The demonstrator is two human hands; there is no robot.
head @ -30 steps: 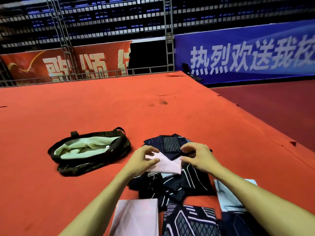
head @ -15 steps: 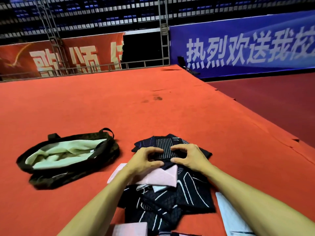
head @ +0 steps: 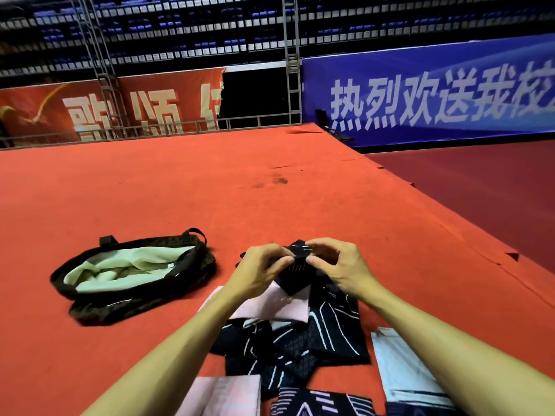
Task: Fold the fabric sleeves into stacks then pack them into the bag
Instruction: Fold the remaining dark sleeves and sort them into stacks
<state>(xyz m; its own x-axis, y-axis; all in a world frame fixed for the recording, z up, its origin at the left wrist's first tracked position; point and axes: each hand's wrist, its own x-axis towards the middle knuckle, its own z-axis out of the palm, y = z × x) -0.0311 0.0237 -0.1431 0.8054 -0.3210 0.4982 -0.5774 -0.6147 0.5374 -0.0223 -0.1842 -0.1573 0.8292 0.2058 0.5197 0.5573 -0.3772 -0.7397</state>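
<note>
Since half a second ago we have lifted the dark navy striped fabric sleeve [head: 295, 273] off the pile. Left of our hands lies the open dark bag with pale green lining [head: 132, 276]. Our left hand [head: 259, 273] and right hand [head: 338, 267] both pinch that sleeve above the pink folded sleeve [head: 279, 304] and the dark patterned sleeves [head: 300, 346].

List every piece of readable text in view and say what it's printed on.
"热烈欢送我校": blue banner, white characters, cut off at the right edge.
"歌颂": red banner, white characters; a third is cut off by the banner's edge.
White tag inside the bag: too small to read.
</note>
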